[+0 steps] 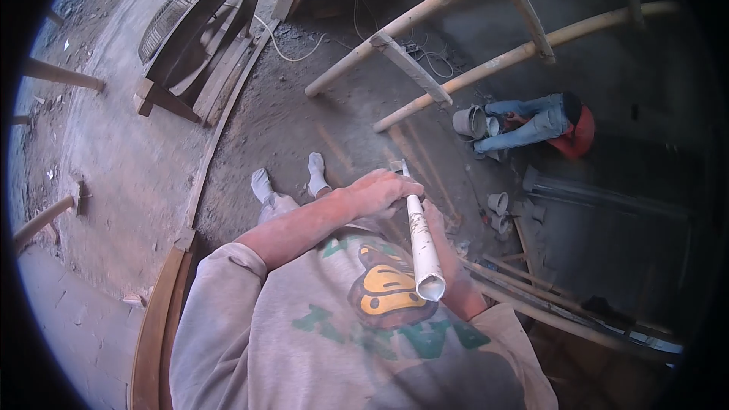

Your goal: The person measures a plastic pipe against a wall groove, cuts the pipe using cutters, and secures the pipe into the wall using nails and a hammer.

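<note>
I log left hand (377, 191) wrapped round white pipe (423, 247), right hand (434, 220) behind, grip hidden from me; pipe before the shirt (319, 361), likely light, stiff, slick, best held mid-length; bamboo ladder (497, 64) well ahead of shirt.

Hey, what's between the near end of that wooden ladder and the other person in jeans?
The head view shows a bucket there, between the ladder end and the person in jeans, right by their legs.
</note>
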`<action>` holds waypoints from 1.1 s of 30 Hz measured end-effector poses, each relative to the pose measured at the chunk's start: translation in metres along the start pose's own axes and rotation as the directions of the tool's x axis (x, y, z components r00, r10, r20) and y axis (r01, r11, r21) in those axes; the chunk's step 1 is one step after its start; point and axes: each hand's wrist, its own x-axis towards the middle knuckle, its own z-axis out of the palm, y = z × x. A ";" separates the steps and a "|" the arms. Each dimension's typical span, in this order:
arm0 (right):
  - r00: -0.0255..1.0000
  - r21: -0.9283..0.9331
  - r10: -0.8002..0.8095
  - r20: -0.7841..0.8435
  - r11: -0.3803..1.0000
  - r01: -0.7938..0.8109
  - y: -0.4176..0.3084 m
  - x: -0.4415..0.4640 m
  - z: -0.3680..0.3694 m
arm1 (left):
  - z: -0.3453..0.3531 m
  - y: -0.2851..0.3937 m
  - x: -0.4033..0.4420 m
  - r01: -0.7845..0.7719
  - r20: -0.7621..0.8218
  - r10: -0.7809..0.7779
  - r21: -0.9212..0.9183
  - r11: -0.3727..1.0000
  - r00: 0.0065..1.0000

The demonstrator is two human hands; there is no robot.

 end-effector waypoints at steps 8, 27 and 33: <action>1.000 0.079 0.028 0.007 0.996 -0.029 -0.011 -0.008 -0.006 | -0.001 0.009 -0.003 -0.070 -0.041 0.067 -0.087 0.994 0.997; 0.994 0.140 -0.024 -0.107 0.989 0.039 -0.022 0.006 -0.007 | -0.043 0.004 0.022 0.009 -0.122 -0.007 0.014 1.000 0.993; 0.963 0.175 -0.259 -0.071 0.947 0.268 -0.063 0.033 -0.024 | -0.116 0.066 0.060 0.080 -0.210 -0.113 -0.161 0.984 0.971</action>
